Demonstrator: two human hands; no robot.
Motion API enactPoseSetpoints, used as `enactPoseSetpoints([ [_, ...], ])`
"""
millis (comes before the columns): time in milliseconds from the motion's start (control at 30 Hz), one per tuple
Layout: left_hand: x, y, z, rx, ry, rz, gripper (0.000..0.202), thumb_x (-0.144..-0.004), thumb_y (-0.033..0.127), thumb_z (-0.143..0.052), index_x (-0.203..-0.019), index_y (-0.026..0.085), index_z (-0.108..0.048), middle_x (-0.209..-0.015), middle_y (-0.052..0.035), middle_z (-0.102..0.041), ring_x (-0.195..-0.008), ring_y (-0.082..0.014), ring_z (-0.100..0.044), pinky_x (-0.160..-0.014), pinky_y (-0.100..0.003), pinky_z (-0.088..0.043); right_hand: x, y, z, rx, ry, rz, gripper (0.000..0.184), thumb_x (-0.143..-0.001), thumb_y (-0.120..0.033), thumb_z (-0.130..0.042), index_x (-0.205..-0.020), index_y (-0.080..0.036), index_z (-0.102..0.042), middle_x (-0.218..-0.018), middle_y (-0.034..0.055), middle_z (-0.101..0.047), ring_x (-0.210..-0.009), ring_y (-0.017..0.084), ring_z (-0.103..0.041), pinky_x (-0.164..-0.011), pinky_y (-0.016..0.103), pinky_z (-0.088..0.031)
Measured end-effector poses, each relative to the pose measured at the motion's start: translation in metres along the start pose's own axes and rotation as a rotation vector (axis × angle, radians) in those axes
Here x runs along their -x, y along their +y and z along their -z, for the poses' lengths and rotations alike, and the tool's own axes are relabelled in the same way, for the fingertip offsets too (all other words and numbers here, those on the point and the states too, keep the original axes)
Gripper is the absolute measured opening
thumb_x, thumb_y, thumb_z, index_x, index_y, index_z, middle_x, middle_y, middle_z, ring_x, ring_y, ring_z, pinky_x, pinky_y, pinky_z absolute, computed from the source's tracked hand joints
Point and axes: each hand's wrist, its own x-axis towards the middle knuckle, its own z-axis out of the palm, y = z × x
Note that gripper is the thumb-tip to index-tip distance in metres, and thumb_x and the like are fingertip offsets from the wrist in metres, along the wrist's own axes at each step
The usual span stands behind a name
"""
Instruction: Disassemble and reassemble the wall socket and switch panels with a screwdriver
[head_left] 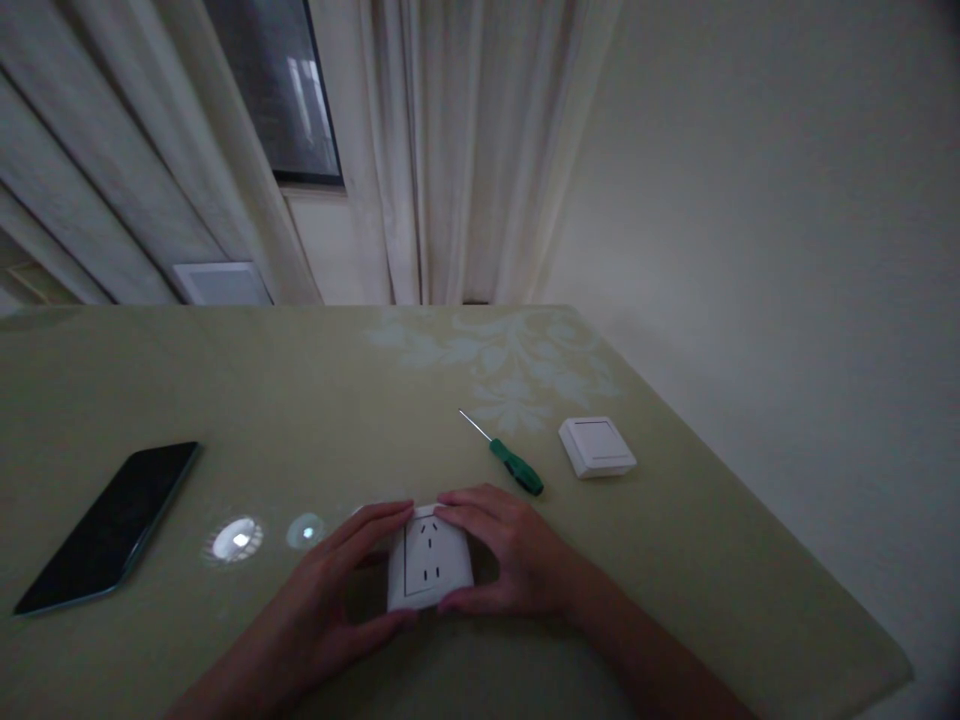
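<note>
Left hand (330,585) and right hand (521,550) both grasp the white power socket (439,555) by its edges; it's at the table (300,380), contact hard to tell; green-handled screwdriver (516,467) just beyond right hand.

Light is dim — two bright glare spots (238,540) mark the tabletop (300,400).

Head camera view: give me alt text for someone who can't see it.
Left hand and right hand hold a white socket at a greenish table. A green-handled screwdriver and white switch-like box lie beyond, a dark phone left.
</note>
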Motion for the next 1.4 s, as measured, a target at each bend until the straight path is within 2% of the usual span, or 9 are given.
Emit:
enactPoseSetpoints([
  [167,-0.001,0.002,0.000,-0.054,-0.013,0.015,0.083,-0.090,0.035,-0.088,-0.161,0.049,-0.047,-0.165,-0.0051,-0.056,-0.145,-0.0367,-0.063,-0.110,-0.054,-0.065,0.002,-0.001,-0.002,0.088,0.026,0.033,0.089,-0.087,-0.071,-0.081,-0.151,-0.011,-0.064,-0.146,0.0230,-0.071,-0.135,0.035,-0.067,-0.120,0.048,-0.049],
  [267,-0.002,0.004,0.002,-0.064,-0.003,-0.017,0.084,-0.089,0.034,-0.088,-0.161,0.048,-0.046,-0.163,-0.0062,-0.058,-0.143,-0.0370,-0.064,-0.107,-0.053,-0.066,0.003,-0.001,-0.002,0.107,0.032,0.041,0.089,-0.088,-0.073,-0.078,-0.151,-0.010,-0.064,-0.145,0.0242,-0.071,-0.133,0.036,-0.068,-0.118,0.049,-0.051],
  [433,-0.003,0.008,0.003,-0.093,0.016,-0.036,0.082,-0.087,0.032,-0.088,-0.159,0.046,-0.050,-0.160,-0.0062,-0.062,-0.140,-0.0363,-0.067,-0.107,-0.052,-0.067,0.003,-0.002,-0.001,0.078,-0.009,0.017,0.088,-0.085,-0.067,-0.084,-0.151,-0.012,-0.062,-0.145,0.0223,-0.070,-0.134,0.034,-0.067,-0.115,0.045,-0.053],
  [733,-0.009,0.010,0.003,-0.028,0.018,-0.018,0.077,-0.085,0.037,-0.092,-0.153,0.047,-0.058,-0.155,-0.0056,-0.067,-0.137,-0.0371,-0.069,-0.107,-0.055,-0.066,0.005,-0.001,0.002,0.002,-0.032,-0.047,0.088,-0.083,-0.065,-0.087,-0.152,-0.017,-0.063,-0.149,0.0201,-0.068,-0.138,0.033,-0.065,-0.118,0.045,-0.051],
  [1100,-0.014,0.012,0.004,0.055,0.010,-0.008,0.072,-0.083,0.033,-0.092,-0.149,0.042,-0.063,-0.150,-0.0071,-0.070,-0.132,-0.0357,-0.073,-0.106,-0.052,-0.066,0.003,0.004,0.001,-0.022,-0.017,-0.018,0.093,-0.080,-0.071,-0.088,-0.151,-0.017,-0.064,-0.152,0.0204,-0.067,-0.140,0.034,-0.064,-0.121,0.046,-0.050],
  [1167,-0.012,0.009,0.005,0.089,0.002,-0.004,0.076,-0.085,0.036,-0.092,-0.153,0.043,-0.059,-0.155,-0.0076,-0.066,-0.135,-0.0361,-0.071,-0.105,-0.053,-0.067,0.002,0.007,0.008,-0.003,0.021,-0.039,0.095,-0.080,-0.073,-0.087,-0.153,-0.018,-0.062,-0.157,0.0200,-0.063,-0.145,0.034,-0.061,-0.123,0.049,-0.048],
  [1233,-0.010,0.003,0.006,0.123,-0.006,-0.017,0.084,-0.084,0.041,-0.094,-0.158,0.045,-0.054,-0.164,-0.0089,-0.058,-0.142,-0.0379,-0.066,-0.106,-0.054,-0.066,0.003,0.016,0.018,0.077,0.153,-0.144,0.084,-0.089,-0.069,-0.081,-0.155,-0.020,-0.060,-0.161,0.0191,-0.059,-0.150,0.034,-0.056,-0.126,0.052,-0.045],
  [1300,-0.009,-0.002,0.006,0.146,-0.005,-0.036,0.094,-0.081,0.044,-0.097,-0.162,0.046,-0.049,-0.172,-0.0103,-0.048,-0.151,-0.0397,-0.057,-0.109,-0.055,-0.064,0.004,0.028,0.026,0.199,0.339,-0.309,0.059,-0.103,-0.054,-0.071,-0.151,-0.021,-0.062,-0.157,0.0184,-0.061,-0.149,0.032,-0.056,-0.127,0.055,-0.042],
  [1400,-0.010,-0.007,0.005,0.122,-0.006,-0.035,0.093,-0.081,0.039,-0.096,-0.162,0.043,-0.050,-0.169,-0.0123,-0.051,-0.150,-0.0391,-0.058,-0.110,-0.055,-0.063,0.006,0.045,0.031,0.237,0.416,-0.415,0.047,-0.101,-0.038,-0.071,-0.144,-0.019,-0.066,-0.149,0.0208,-0.066,-0.140,0.036,-0.061,-0.120,0.060,-0.046],
])
